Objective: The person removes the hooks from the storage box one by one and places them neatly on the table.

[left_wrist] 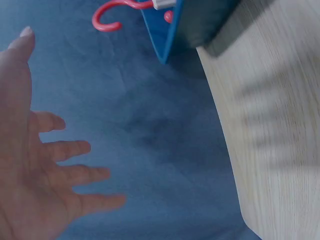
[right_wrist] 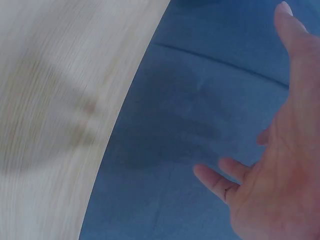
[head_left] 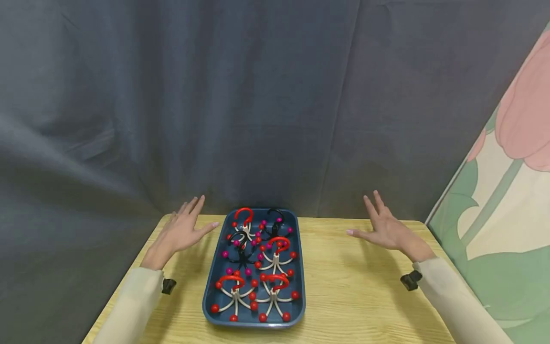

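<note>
Both hands hang in the air over the wooden table, fingers spread and holding nothing. My left hand (head_left: 180, 233) is just left of a dark blue tray (head_left: 253, 324); my right hand (head_left: 386, 232) is well to its right. Inside the tray lie several claw-like pieces with curved legs tipped with balls and a hook on top. White-legged ones with red hooks and red balls include a front-left piece (head_left: 235, 294) and a front-right piece (head_left: 273, 297). Two are black with magenta balls, one at the middle left (head_left: 243, 257), one at the back right (head_left: 275, 231). A red hook (left_wrist: 102, 20) shows in the left wrist view.
The pale wooden table (head_left: 339, 296) ends at a dark grey-blue curtain (head_left: 275, 105) behind it. On the right hangs a panel with a pink tulip print (head_left: 524, 114). Each wrist carries a small black device, such as the right one (head_left: 410, 280).
</note>
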### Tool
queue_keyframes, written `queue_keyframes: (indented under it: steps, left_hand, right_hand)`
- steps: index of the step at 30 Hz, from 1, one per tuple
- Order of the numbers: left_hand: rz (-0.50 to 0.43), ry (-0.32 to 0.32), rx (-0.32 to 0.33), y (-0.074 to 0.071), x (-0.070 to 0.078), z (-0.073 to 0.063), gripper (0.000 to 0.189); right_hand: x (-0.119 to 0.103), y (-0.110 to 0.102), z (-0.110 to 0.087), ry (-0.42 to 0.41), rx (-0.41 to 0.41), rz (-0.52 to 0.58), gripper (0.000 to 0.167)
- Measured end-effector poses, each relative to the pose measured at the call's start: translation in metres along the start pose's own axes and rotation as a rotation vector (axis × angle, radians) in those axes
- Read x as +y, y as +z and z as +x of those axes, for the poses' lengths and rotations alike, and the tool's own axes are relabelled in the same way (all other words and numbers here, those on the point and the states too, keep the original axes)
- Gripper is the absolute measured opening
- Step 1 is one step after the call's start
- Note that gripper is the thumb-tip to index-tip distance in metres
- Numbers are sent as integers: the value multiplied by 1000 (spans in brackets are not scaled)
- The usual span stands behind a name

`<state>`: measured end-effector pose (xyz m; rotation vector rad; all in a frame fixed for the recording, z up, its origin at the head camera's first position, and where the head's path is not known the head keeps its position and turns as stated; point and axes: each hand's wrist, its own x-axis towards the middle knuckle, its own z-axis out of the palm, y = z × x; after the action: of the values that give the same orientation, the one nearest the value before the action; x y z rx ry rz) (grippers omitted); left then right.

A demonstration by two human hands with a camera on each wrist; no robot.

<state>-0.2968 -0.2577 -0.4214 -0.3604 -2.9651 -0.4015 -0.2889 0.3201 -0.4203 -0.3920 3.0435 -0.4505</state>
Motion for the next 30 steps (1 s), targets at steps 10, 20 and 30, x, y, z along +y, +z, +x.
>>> queue_keyframes:
  steps: [10, 20, 30]
  left_hand:
    - [-87, 51, 125, -5, 11, -25, 87]
    - [-215, 106, 175, 7, 27, -60, 38]
    - [-176, 91, 55, 13, 38, -92, 70]
  right_hand:
    - [-39, 1, -5, -96, 92, 92, 112]
    - [-80, 14, -19, -281, 115, 231, 88]
    - [-124, 28, -35, -374, 29, 369, 81]
